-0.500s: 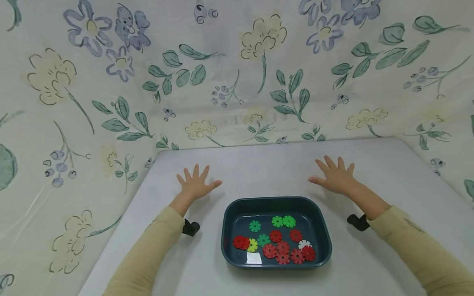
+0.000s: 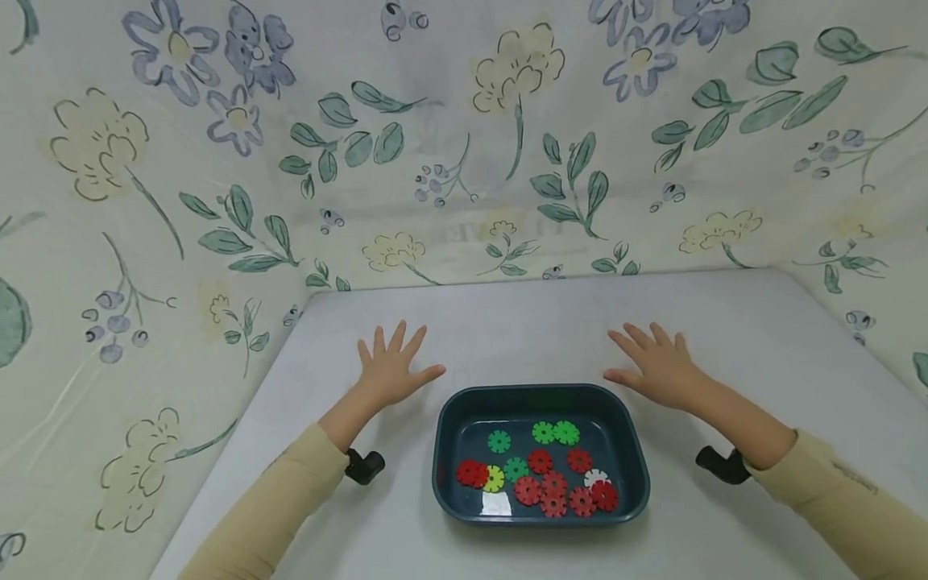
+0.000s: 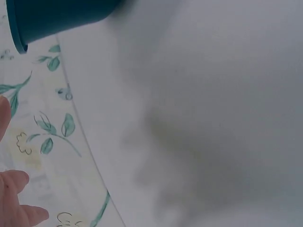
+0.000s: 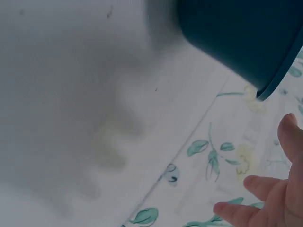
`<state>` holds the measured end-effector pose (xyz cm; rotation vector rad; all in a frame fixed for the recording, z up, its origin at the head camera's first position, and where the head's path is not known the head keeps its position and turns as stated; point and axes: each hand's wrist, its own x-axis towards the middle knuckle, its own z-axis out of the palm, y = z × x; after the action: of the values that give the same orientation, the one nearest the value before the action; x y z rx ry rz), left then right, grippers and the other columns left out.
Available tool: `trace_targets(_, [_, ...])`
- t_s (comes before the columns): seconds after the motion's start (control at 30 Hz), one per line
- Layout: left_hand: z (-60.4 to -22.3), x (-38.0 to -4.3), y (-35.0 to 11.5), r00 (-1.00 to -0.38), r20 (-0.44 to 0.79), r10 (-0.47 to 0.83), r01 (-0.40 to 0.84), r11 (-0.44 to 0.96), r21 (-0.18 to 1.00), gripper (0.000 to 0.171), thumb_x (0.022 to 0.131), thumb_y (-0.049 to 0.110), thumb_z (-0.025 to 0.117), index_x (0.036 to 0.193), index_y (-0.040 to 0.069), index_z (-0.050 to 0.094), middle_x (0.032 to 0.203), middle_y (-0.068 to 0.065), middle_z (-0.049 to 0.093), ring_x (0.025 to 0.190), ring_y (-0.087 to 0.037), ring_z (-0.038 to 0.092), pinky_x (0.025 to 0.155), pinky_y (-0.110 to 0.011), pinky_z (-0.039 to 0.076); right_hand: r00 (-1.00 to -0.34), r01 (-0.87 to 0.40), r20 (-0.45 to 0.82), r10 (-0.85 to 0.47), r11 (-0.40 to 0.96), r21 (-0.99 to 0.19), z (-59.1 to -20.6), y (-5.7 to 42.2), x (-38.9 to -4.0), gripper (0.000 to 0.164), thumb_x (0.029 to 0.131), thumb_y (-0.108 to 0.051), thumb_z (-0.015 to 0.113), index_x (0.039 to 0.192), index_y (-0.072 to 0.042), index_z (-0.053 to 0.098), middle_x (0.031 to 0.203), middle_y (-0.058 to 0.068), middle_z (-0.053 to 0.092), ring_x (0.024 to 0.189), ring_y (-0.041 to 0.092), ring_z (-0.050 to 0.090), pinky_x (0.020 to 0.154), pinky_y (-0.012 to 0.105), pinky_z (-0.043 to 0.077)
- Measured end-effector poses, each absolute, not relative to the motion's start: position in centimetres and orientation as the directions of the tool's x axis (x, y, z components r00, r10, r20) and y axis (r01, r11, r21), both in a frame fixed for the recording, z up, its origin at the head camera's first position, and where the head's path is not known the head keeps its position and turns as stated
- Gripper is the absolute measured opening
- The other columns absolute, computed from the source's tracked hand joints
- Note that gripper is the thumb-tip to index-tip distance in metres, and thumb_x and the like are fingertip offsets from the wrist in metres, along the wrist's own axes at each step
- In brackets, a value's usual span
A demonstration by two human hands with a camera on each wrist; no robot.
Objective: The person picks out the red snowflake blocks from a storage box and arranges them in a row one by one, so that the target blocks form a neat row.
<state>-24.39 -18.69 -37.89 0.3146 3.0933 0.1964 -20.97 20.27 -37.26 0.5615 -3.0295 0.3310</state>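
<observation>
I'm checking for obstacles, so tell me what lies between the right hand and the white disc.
The head view shows tabletop, then the tray's wall and bare floor, between the right hand and the white disc.

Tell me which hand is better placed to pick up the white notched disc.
Right hand, probably: it's empty and nearer the white notched disc, partly under a red disc in the tray. The left hand, also empty, is farther.

Left hand (image 3: pixel 14 203) was cropped by its wrist view's left edge, right hand (image 4: pixel 279 194) by its view's right edge, tray (image 4: pixel 241 45) was cut off in both, white disc (image 2: pixel 594 477) was partly covered
</observation>
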Motion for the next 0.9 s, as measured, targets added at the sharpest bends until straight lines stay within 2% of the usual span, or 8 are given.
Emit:
trace_targets(0.17, [-37.6, -22.6, -18.3, -0.957, 0.043, 0.288, 0.291, 0.944, 0.154, 0.08, 0.082, 0.06, 0.051, 0.145, 0.018, 0.025, 0.15, -0.019, 0.018, 0.132, -0.053, 0.008, 0.099, -0.069, 0.004, -0.891, -0.449, 0.068, -0.448, 0.855, -0.259, -37.3, 20.1, -19.3, 0.071, 0.085, -0.048, 0.057, 0.137, -0.004, 0.037, 0.141, 0.027, 0.032, 0.126, 0.055, 0.022, 0.093, 0.072, 0.015])
trace_targets(0.3, [-37.1, -21.2, -17.6, -0.935, 0.055, 0.351, 0.355, 0.913, 0.2, 0.079, 0.082, 0.057, 0.055, 0.145, 0.018, 0.027, 0.149, -0.017, 0.021, 0.132, -0.052, 0.012, 0.1, -0.068, 0.006, -0.835, -0.537, 0.062, -0.547, 0.784, -0.312, -37.6, 20.3, -17.9, 0.071, 0.084, -0.048, 0.058, 0.137, -0.006, 0.036, 0.142, 0.023, 0.03, 0.126, 0.053, 0.022, 0.093, 0.071, 0.017])
trace_targets(0.4, [-36.4, -20.3, -16.9, -0.914, 0.065, 0.401, 0.404, 0.883, 0.237, 0.078, 0.082, 0.055, 0.057, 0.145, 0.019, 0.028, 0.149, -0.016, 0.023, 0.132, -0.051, 0.015, 0.1, -0.067, 0.01, -0.789, -0.578, 0.043, -0.612, 0.717, -0.39, -38.1, 20.7, -17.2, 0.072, 0.083, -0.044, 0.061, 0.14, -0.009, 0.034, 0.145, 0.021, 0.027, 0.128, 0.052, 0.019, 0.095, 0.07, 0.013])
trace_targets(0.53, [-35.5, -19.3, -15.8, -0.875, 0.079, 0.477, 0.48, 0.837, 0.262, 0.077, 0.081, 0.053, 0.059, 0.144, 0.02, 0.029, 0.149, -0.014, 0.024, 0.133, -0.048, 0.017, 0.102, -0.064, 0.014, -0.731, -0.597, 0.008, -0.683, 0.633, -0.492, -38.5, 21.4, -16.6, 0.075, 0.082, -0.039, 0.064, 0.143, -0.013, 0.029, 0.148, 0.016, 0.021, 0.129, 0.052, 0.014, 0.095, 0.071, 0.009])
trace_targets(0.73, [-33.9, -18.5, -13.5, -0.795, 0.053, 0.605, 0.589, 0.746, 0.311, 0.077, 0.081, 0.053, 0.059, 0.145, 0.023, 0.027, 0.149, -0.009, 0.026, 0.135, -0.037, 0.023, 0.104, -0.057, 0.022, -0.675, -0.617, 0.002, -0.738, 0.563, -0.55, -38.9, 22.2, -16.3, 0.081, 0.077, -0.037, 0.069, 0.143, -0.01, 0.029, 0.152, 0.005, 0.014, 0.128, 0.052, 0.012, 0.093, 0.072, 0.012])
trace_targets(0.8, [-33.3, -18.5, -12.7, -0.764, 0.042, 0.644, 0.62, 0.716, 0.321, 0.076, 0.081, 0.053, 0.06, 0.144, 0.023, 0.028, 0.148, -0.007, 0.029, 0.134, -0.033, 0.027, 0.103, -0.054, 0.026, -0.67, -0.615, 0.006, -0.742, 0.552, -0.563, -39.0, 22.4, -16.3, 0.083, 0.076, -0.036, 0.07, 0.143, -0.01, 0.028, 0.153, 0.0, 0.011, 0.134, 0.043, 0.01, 0.093, 0.072, 0.013])
trace_targets(0.9, [-32.7, -18.6, -11.4, -0.707, 0.014, 0.707, 0.666, 0.659, 0.35, 0.073, 0.082, 0.05, 0.06, 0.143, 0.023, 0.031, 0.144, -0.006, 0.035, 0.131, -0.026, 0.034, 0.102, -0.049, 0.032, -0.662, -0.612, 0.009, -0.749, 0.534, -0.584, -39.1, 22.5, -16.3, 0.086, 0.075, -0.034, 0.072, 0.144, -0.012, 0.026, 0.154, -0.003, 0.009, 0.14, 0.011, 0.0, 0.093, 0.072, 0.015])
